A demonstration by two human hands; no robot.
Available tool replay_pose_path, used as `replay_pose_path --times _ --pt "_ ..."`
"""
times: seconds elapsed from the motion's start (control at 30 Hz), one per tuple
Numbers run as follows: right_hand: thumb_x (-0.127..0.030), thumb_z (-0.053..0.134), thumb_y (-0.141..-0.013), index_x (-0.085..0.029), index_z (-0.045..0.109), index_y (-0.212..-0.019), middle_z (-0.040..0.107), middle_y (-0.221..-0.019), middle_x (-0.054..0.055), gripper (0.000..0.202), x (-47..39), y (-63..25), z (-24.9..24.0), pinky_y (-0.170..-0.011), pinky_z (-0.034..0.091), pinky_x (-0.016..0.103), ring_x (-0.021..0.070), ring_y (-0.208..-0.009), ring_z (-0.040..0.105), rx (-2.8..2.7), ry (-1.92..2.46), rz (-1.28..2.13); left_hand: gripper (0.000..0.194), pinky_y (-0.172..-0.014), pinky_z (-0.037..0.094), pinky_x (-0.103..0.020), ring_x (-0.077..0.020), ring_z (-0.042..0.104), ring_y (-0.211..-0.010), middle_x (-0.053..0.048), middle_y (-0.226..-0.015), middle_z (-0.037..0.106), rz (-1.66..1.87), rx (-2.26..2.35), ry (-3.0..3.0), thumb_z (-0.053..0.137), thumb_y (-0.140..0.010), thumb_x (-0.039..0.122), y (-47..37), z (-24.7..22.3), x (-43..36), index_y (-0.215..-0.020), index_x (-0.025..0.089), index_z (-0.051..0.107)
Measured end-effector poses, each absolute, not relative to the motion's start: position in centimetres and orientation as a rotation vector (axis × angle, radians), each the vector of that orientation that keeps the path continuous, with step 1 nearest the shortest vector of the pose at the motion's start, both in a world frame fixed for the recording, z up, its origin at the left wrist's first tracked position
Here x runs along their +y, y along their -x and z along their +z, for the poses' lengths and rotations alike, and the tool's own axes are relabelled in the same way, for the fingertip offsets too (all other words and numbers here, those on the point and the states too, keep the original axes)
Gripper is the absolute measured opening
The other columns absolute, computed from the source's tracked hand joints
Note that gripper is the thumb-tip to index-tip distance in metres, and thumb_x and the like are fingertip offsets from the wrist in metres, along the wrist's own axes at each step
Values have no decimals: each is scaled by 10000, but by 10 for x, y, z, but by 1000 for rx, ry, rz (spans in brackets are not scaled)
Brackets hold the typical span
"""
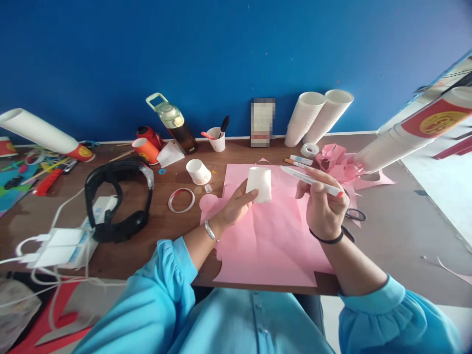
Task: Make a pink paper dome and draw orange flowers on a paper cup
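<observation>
A small white paper cup [261, 181] is upside down, its narrow end up, with the fingers and thumb of my left hand [236, 205] closed around its lower left side. My right hand [326, 209] grips a white marker pen [300, 175] with a red end, its far end pointing left towards the cup but apart from it. Both hands are above a large pink sheet of paper [269, 246]. To the left stand another white paper cup [197, 172] and a roll of tape [181, 200], beside a pink paper circle [209, 202]. Dark scissors [356, 214] lie partly hidden behind my right wrist.
Tall stacks of white cups [306, 118] stand at the back, near crumpled pink paper [334, 157]. A drink bottle [179, 128] and a cup of pens [217, 141] are along the blue wall. A black headset [118, 226] and a cabled power strip [98, 221] lie left.
</observation>
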State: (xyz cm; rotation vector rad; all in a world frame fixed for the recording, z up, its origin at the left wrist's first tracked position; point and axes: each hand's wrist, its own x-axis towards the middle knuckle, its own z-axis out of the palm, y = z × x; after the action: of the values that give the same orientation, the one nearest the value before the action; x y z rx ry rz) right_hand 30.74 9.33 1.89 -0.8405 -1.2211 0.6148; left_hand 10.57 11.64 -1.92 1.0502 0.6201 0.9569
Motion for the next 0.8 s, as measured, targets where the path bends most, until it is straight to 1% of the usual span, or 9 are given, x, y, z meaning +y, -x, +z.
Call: replay_pose_path --times 0.1,0.17,0.27,0.33,0.4,0.5,0.63,0.7,0.8 --pt "-339 742 -891 -226 672 -910 638 -774 -11 134 88 -303 23 -561 499 310 137 -587 610 -1166 751 759 491 -1075 457 -515 -341 577 -1283 -89 -1279 669 992 664 -1071 736 -852 471 -104 -17 119 -1275 250 624" --pt "-285 767 -861 -226 632 -841 598 -732 -32 149 84 -298 26 -526 480 280 118 -555 574 -1088 701 916 486 -1064 450 -518 -336 572 -1269 -82 -1259 661 1025 698 -1080 750 -842 446 -102 -18 120 -1270 257 617" --pt "-318 660 -937 -227 672 -936 560 -645 -41 91 81 -293 28 -466 436 255 112 -494 508 -1027 654 1163 506 -1016 467 -498 -315 586 -1210 -66 -1217 658 1078 740 -1093 767 -825 409 -100 -20 121 -1286 280 602" --pt "-377 602 -969 -218 699 -1029 612 -665 -10 196 80 -291 27 -485 456 274 137 -530 550 -1038 630 1244 508 -959 490 -463 -297 603 -1147 -60 -1170 666 1118 725 -1081 790 -800 403 -100 -22 121 -1261 279 618" --pt "-417 613 -964 -211 714 -992 643 -696 11 231 77 -290 25 -512 466 284 152 -574 589 -1050 596 1241 491 -879 514 -429 -286 627 -1077 -67 -1126 678 1139 660 -1049 793 -788 464 -101 -21 119 -1208 258 644" --pt "-391 637 -964 -211 698 -890 587 -618 -20 204 72 -290 24 -473 418 259 126 -498 544 -1081 600 1191 493 -820 536 -418 -294 666 -1034 -111 -1122 700 1080 538 -1019 704 -845 583 -104 -21 115 -1165 209 667" --pt "-398 647 -960 -220 680 -1058 617 -663 -11 206 63 -292 27 -501 458 288 142 -520 568 -1161 686 1091 492 -911 539 -470 -335 676 -1116 -147 -1174 716 921 429 -1011 645 -901 585 -105 -24 115 -1207 200 673" --pt "-408 663 -947 -220 687 -1039 651 -742 18 211 61 -293 28 -562 497 316 160 -597 605 -1198 691 1038 491 -950 529 -493 -352 664 -1160 -145 -1199 717 875 417 -1019 642 -906 575 -105 -26 118 -1237 213 671" --pt "-389 655 -950 -212 702 -953 624 -701 7 183 60 -292 28 -549 481 303 145 -567 577 -1161 637 1156 487 -1003 506 -520 -356 650 -1201 -137 -1235 715 871 441 -1016 621 -928 548 -103 -26 122 -1292 226 656"
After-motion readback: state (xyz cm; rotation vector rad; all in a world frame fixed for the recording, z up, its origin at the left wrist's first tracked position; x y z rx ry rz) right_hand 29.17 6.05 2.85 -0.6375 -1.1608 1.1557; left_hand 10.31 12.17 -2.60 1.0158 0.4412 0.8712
